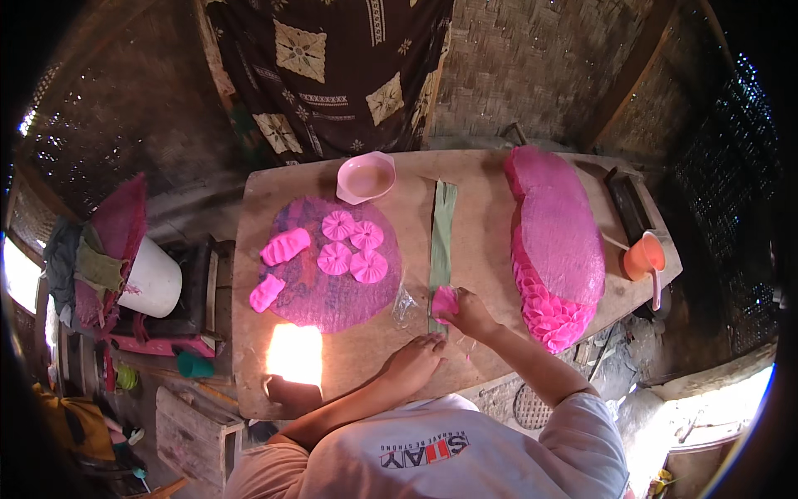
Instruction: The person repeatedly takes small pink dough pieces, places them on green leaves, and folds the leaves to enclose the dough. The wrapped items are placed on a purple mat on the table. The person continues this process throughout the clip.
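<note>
My right hand [472,315] grips a small pink lump [444,304], which looks like dough, over the near part of a long green leaf strip [442,231]. At the strip's near end rests my left hand [416,360], its fingertips just below the lump; whether they pinch the leaf is hard to tell. A crumpled piece of clear plastic [404,307] lies left of the strip. Beyond it, a round pink-purple cloth [299,312] bears several pleated pink rosettes [335,258] and a ridged pink lump [285,246]. Another lump [267,293] sits at the cloth's left edge.
On the wooden table [480,206], a pink bowl [366,177] holds liquid at the back. Pink cloth [555,224] partly covers piled pink rosettes [557,321] at right, near an orange cup [644,257]. A white bucket [153,277] stands left, beyond the table edge.
</note>
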The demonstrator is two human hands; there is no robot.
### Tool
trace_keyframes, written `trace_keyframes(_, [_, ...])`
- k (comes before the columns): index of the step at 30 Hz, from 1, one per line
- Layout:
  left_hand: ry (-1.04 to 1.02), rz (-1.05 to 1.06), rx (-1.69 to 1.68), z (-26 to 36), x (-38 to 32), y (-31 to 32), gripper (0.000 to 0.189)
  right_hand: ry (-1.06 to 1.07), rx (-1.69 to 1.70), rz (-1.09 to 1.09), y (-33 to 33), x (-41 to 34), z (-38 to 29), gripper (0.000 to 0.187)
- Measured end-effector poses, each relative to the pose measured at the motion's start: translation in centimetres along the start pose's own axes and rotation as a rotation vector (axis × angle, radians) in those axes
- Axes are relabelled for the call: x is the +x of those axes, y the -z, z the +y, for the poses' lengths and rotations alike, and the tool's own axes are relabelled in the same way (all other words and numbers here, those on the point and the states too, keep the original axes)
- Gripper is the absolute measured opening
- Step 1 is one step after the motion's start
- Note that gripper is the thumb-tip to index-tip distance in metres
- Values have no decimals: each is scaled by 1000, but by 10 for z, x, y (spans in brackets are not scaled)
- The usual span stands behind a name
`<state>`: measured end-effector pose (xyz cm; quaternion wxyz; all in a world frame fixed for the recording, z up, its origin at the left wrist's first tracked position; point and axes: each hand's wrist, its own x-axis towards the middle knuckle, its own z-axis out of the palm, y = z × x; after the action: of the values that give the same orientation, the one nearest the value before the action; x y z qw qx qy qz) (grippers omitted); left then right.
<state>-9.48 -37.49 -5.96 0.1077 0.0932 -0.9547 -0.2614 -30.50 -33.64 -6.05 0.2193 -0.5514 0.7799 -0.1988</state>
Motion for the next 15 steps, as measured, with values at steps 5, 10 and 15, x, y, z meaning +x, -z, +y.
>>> trace_keyframes(5, [-61,-31,209,-6,3,-17,40,113,-340,-47,3,-6,-3,87])
trace_keyframes(10, [-89,-42,290,-1,1,-11,42,63,-434,-94,9,8,0,105])
trace_keyframes(15, [-111,-14,307,-1,1,-5,41,-25,-436,-76,14,47,12,112])
